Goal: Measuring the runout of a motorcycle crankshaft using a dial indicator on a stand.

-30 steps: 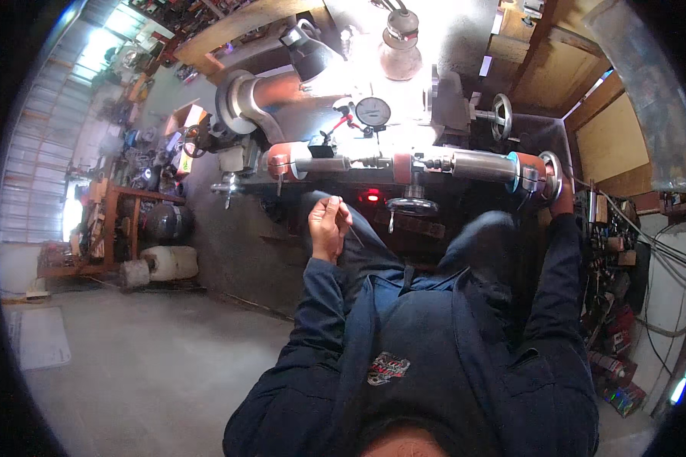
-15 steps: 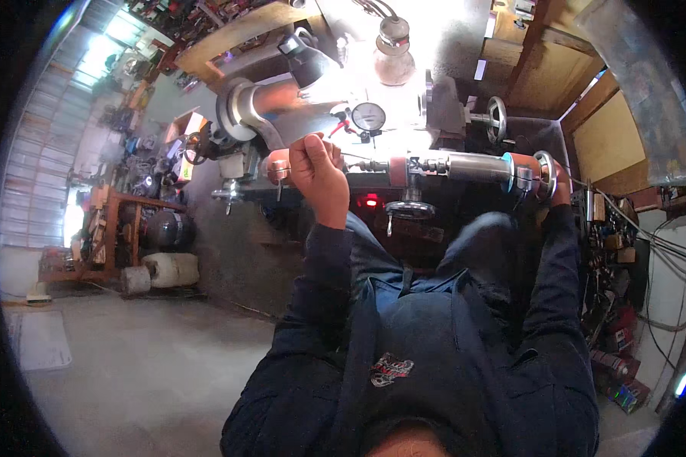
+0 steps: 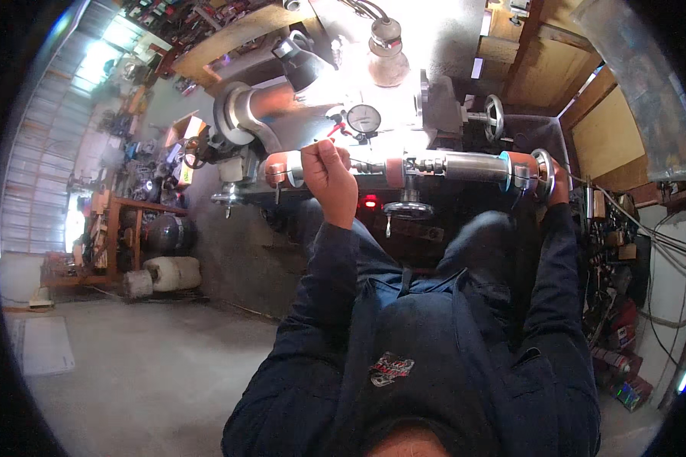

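Observation:
My left hand (image 3: 325, 175) is closed in a pinch on a thin rod, partly hidden by my fingers, in front of the horizontal shaft assembly. Just behind it a dial gauge (image 3: 362, 119) stands on a red-and-black holder. My right hand (image 3: 558, 181) grips the steel handwheel (image 3: 542, 177) at the shaft's right end; much of that hand is behind the wheel. A steel sleeve (image 3: 472, 165) lies along the shaft between orange-red clamping blocks (image 3: 395, 174). Below the middle block is a smaller handwheel (image 3: 408, 210) with a handle.
A larger machine head (image 3: 267, 103) and a bright lamp glare fill the back. Another handwheel (image 3: 492, 116) sits at back right. At left are a cluttered wooden rack (image 3: 110, 236) and a pale tank (image 3: 175, 274); cables (image 3: 655, 240) and tools line the right wall.
My left hand has risen from in front of my knee to the shaft and gauge, the thin rod now mostly hidden. My right hand stays at the end handwheel.

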Demonstrator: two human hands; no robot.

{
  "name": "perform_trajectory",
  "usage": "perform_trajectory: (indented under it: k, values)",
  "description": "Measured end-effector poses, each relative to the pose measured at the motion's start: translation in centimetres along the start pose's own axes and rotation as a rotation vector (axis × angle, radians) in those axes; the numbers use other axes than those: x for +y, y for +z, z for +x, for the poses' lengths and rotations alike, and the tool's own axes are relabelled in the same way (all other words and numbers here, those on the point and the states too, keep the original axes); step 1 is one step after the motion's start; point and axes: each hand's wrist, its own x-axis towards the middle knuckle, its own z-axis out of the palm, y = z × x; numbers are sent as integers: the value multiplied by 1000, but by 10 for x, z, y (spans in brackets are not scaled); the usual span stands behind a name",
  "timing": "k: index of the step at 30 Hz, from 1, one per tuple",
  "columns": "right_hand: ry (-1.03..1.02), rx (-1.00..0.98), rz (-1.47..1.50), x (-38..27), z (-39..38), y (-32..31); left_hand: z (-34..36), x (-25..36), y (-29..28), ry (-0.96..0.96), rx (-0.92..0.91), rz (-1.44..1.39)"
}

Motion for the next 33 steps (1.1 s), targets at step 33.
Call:
perform_trajectory:
  k: [33]
  values:
    - [161, -46, 219, -11, -9, 6, 6, 15, -6, 1, -386, 122]
